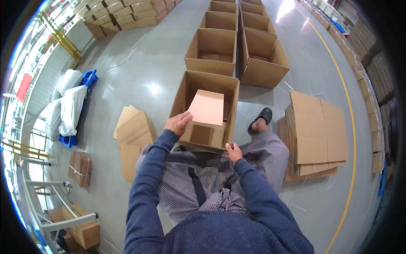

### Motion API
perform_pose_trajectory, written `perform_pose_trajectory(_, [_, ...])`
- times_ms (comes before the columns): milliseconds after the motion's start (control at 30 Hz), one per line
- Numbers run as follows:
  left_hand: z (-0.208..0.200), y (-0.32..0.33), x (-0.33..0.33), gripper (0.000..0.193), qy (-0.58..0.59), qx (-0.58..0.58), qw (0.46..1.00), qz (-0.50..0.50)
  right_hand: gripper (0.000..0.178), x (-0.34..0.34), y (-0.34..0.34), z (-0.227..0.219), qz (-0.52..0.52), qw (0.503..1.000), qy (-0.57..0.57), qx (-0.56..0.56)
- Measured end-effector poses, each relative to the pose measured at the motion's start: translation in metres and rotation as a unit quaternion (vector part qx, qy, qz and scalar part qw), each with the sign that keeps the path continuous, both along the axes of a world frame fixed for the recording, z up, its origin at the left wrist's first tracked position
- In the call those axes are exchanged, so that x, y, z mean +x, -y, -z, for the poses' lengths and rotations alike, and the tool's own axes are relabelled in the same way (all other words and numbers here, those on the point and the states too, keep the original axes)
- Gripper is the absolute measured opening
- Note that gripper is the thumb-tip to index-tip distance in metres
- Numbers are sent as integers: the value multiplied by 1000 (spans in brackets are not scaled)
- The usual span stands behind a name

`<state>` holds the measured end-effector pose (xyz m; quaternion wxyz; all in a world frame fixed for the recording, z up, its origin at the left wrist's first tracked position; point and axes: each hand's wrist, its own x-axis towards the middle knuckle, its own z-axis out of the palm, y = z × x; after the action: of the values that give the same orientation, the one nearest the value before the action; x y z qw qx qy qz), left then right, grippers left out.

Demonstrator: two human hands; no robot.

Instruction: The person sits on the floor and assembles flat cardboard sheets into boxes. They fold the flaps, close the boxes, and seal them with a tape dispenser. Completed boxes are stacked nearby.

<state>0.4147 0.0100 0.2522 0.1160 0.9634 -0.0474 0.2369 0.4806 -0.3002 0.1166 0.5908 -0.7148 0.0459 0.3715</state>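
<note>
Before me on the floor stands an open-topped cardboard box [179,103], with another piece of cardboard low inside it. A flat, pale cardboard sheet [208,108] is tilted over its opening. My left hand [179,123] holds the sheet by its left near corner, fingers closed on the edge. At the box's near right corner, my right hand [233,152] grips the rim. The sheet hides part of the box's inside.
Open boxes [218,40] run away in two rows ahead. To my right lies a stack of flattened cardboard [317,131]; loose cardboard pieces [135,131] lie to my left. Farther left are wrapped bags [72,110] on a blue pallet [89,78] and a metal ladder [69,221].
</note>
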Motion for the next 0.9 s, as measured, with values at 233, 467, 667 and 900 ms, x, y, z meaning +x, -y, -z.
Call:
perform_pose_trajectory(233, [56, 50, -47, 49, -417, 87, 905, 0, 41, 15, -2, 29, 92, 990, 104, -9])
perform_pose_trajectory(467, [75, 51, -49, 29, -284, 8, 957, -53, 62, 15, -14, 8, -3, 990, 134, -37])
perform_pose_trajectory(667, [77, 41, -34, 15, -251, 78, 964, -36, 53, 24, 27, -86, -28, 972, 230, 38])
perform_pose_trajectory(900, [72, 32, -22, 18, -225, 74, 968, -81, 32, 71, 186, -109, 321, 886, 334, -21])
